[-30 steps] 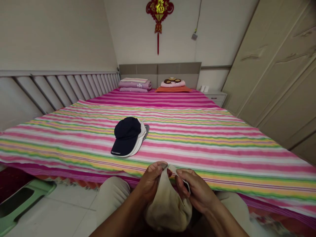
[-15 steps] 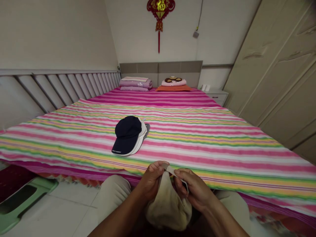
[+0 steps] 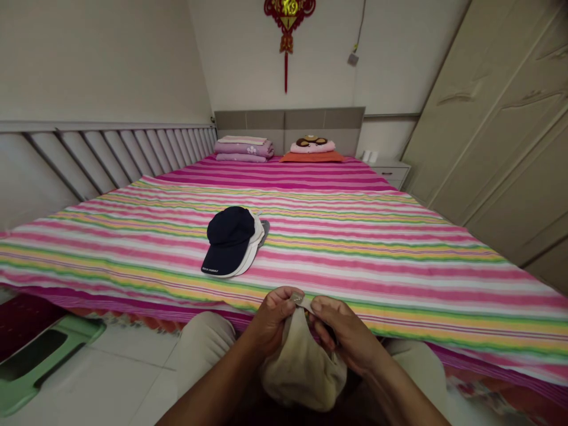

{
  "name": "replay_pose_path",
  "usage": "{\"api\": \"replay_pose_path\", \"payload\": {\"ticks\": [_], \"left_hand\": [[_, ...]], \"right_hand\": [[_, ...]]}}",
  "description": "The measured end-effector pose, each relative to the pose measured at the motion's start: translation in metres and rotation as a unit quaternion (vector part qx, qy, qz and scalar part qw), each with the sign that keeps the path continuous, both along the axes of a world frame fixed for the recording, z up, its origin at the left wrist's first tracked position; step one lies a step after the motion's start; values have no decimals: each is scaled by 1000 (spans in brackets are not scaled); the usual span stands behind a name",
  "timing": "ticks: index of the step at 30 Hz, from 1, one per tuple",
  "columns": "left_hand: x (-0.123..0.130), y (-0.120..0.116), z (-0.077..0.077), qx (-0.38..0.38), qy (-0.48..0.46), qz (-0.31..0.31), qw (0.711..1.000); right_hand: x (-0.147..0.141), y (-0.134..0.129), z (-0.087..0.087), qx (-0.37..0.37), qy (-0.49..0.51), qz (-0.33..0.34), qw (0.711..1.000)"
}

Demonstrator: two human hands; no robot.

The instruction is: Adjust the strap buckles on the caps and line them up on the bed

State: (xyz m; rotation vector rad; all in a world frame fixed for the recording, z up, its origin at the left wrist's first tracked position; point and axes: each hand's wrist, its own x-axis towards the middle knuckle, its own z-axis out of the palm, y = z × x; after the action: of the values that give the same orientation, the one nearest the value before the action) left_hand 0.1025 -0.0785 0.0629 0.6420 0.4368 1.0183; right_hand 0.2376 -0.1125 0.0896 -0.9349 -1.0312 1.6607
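Note:
A beige cap (image 3: 304,370) hangs between my hands, over my lap at the bed's near edge. My left hand (image 3: 275,319) pinches the buckle end of its back strap between thumb and fingers. The strap (image 3: 307,303) runs across to my right hand (image 3: 344,328), whose thumb and fingers are closed on it near the cap's opening. Farther forward on the striped sheet, left of my hands, lies a stack of caps: a navy cap (image 3: 231,231) on top, with white (image 3: 252,255) and grey (image 3: 265,232) brims showing beneath.
The striped bed (image 3: 355,260) spans the view, with folded bedding (image 3: 244,148) and an orange pillow (image 3: 310,157) at its head. A green stool (image 3: 48,355) stands on the floor at left. A railing (image 3: 133,154) lines the left side; a nightstand (image 3: 393,171) stands at back right.
My right hand has moved slightly left along the strap, toward my left hand. The loose strap loop under my right fingers no longer shows, and the buckle's face is more visible.

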Motion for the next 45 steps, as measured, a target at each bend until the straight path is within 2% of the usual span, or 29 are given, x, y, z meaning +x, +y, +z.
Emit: {"api": "replay_pose_path", "payload": {"ticks": [3, 6, 14, 21, 35, 41, 45], "left_hand": [[-1, 0, -1, -3, 7, 15, 1000], [-2, 1, -3, -1, 18, 17, 1000], [-2, 0, -4, 11, 28, 11, 999], [0, -1, -3, -2, 53, 35, 998], [1, -2, -1, 51, 99, 54, 992], [0, -3, -1, 46, 91, 39, 994], [0, -4, -3, 40, 86, 27, 995]], "right_hand": [[-1, 1, -1, 12, -40, -39, 998], [0, 2, -2, 12, -55, -47, 997], [1, 4, -6, -6, -17, -42, 999], [0, 2, -7, -4, -8, -50, 999], [-5, -1, -5, -18, 20, -62, 998], [0, -2, -4, -19, 51, -37, 998], [2, -2, -4, -5, 68, -58, 996]]}}
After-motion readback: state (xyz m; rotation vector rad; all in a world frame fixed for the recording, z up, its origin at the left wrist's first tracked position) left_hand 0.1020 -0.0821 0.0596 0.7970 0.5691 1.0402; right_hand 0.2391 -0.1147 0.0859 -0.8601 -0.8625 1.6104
